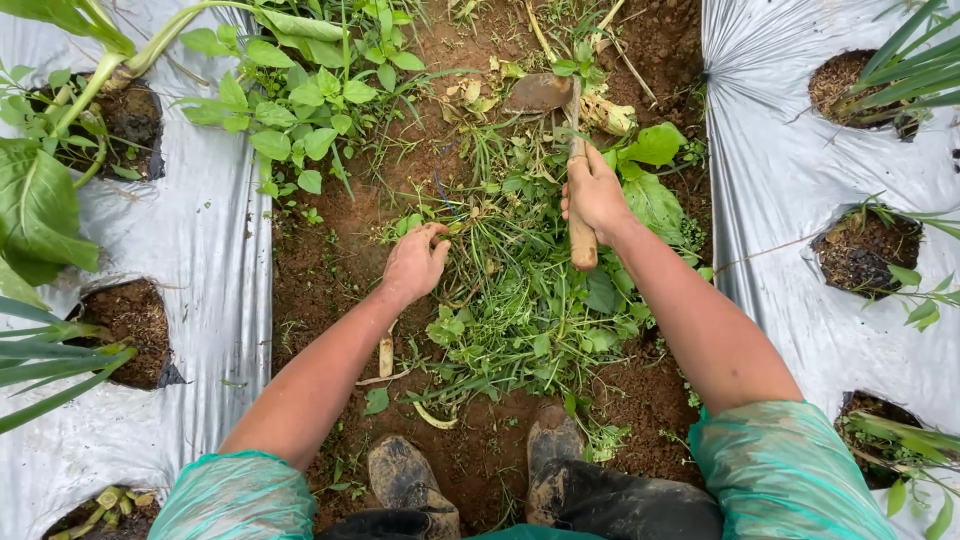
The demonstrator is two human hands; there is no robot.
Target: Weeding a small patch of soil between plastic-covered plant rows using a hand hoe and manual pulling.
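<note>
Gripping weeds (505, 265), left hand (415, 262) clenched, right hand (595, 190) grasping hoe handle (581, 235)

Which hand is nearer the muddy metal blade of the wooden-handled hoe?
The right hand. It grips the wooden handle just below the muddy metal blade. The left hand is further down and to the left, grasping green weeds.
</note>
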